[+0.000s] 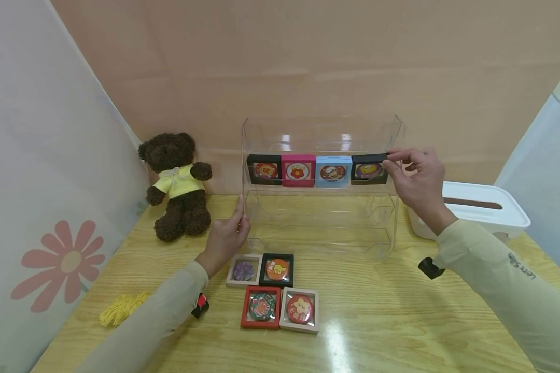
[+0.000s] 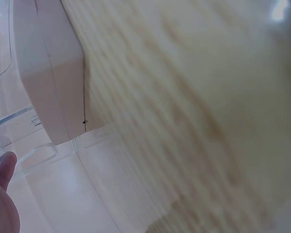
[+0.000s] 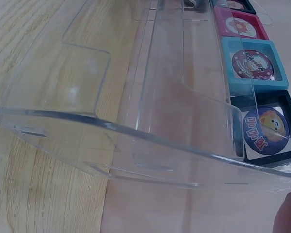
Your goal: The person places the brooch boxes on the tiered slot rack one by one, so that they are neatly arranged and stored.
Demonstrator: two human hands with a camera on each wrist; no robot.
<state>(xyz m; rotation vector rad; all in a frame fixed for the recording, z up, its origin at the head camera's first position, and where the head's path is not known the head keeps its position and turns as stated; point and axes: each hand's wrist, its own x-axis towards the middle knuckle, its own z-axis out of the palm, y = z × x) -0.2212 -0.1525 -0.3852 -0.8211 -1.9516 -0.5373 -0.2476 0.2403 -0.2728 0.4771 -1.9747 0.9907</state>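
Observation:
On the table stands a clear tiered display rack. My right hand pinches the upper right corner of a black-framed badge case, whose round badge shows a yellow figure on purple. This case sits at the right end of a row on a rack tier, beside a light blue case, a pink case and another black case. At the rack's left side edge, my left hand holds it with index finger and thumb. Only some fingers show in the left wrist view.
Before the rack lie a beige-framed case with a purple badge, a black case, a red case and another beige case. A teddy bear and yellow yarn are left; a white tissue box stands right.

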